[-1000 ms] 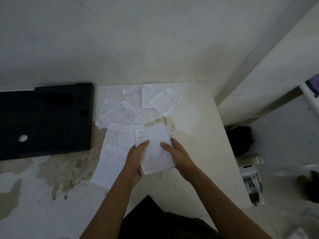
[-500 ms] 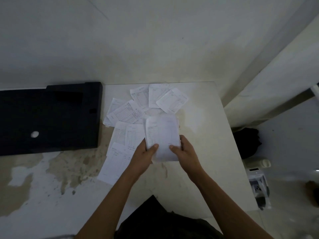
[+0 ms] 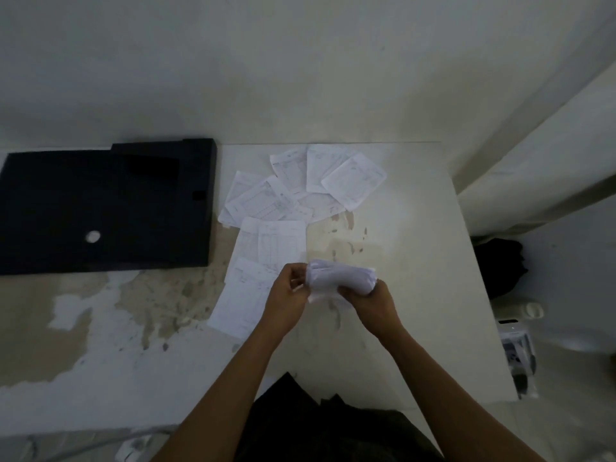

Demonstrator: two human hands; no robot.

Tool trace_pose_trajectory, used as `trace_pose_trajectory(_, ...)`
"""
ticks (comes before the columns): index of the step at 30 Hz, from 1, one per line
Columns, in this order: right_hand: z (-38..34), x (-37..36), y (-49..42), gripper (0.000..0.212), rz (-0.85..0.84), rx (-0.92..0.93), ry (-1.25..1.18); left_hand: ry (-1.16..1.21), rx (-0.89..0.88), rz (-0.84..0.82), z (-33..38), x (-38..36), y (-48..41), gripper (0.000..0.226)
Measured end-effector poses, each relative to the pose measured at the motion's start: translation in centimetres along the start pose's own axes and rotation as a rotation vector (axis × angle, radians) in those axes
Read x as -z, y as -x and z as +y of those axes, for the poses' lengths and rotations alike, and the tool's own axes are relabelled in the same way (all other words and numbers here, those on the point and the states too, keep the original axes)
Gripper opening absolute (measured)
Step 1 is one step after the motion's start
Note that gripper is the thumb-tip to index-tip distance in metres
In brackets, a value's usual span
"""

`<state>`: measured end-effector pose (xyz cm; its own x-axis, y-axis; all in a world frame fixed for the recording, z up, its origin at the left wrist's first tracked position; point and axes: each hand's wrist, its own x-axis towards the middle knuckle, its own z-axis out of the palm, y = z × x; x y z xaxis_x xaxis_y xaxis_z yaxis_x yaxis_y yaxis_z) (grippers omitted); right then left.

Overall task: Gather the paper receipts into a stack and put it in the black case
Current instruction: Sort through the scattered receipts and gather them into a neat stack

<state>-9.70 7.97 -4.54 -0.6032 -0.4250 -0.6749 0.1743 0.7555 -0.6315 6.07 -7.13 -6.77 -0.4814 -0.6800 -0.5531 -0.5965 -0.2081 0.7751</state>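
A pale wall backs a white table with worn, stained patches. The black case lies flat at the table's left rear. Loose receipts are spread overlapping just right of the case, more reaching toward the near edge. A gathered stack is held above the table, near centre. The left hand pinches its left end; the right hand grips its right end, fingers curled.
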Motion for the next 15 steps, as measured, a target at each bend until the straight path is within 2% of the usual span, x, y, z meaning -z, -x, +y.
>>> trace_pose_trajectory(1,-1.4,0.0,1.3,0.03,-0.077,0.106,0.012,-0.016,-0.006,0.022,0.9,1.3,1.1,0.032)
trace_pose_trajectory(2,-2.2,-0.8,-0.9,0.029,-0.005,0.167,-0.026,0.071,-0.049,0.036,1.1,2.2,0.8,0.033)
trace_pose_trajectory(3,-3.9,-1.5,-0.6,0.027,0.054,0.143,-0.114,0.052,0.002,0.022,2.0,3.0,0.8,0.034)
trace_pose_trajectory(6,-6.4,-1.2,-0.5,0.025,0.089,0.145,-0.432,0.061,0.042,0.226,0.6,7.6,0.6,0.036)
trace_pose_trajectory(9,-8.3,-3.9,-1.6,0.03,0.036,0.163,-0.341,-0.017,0.151,0.27,-1.6,11.3,-0.2,0.025)
trace_pose_trajectory(11,-9.5,-6.9,-2.5,0.037,-0.017,0.204,-0.223,-0.054,0.16,0.232,-2.4,12.8,-0.3,0.019)
trace_pose_trajectory(14,-10.4,-11.4,-3.7,0.066,0.031,0.149,0.063,-0.103,0.151,0.102,-2.7,13.6,-0.9,0.036)
trace_pose_trajectory(15,-10.6,-12.7,-3.5,0.068,0.037,0.123,0.159,-0.123,0.142,0.072,-2.6,13.8,-1.0,0.041)
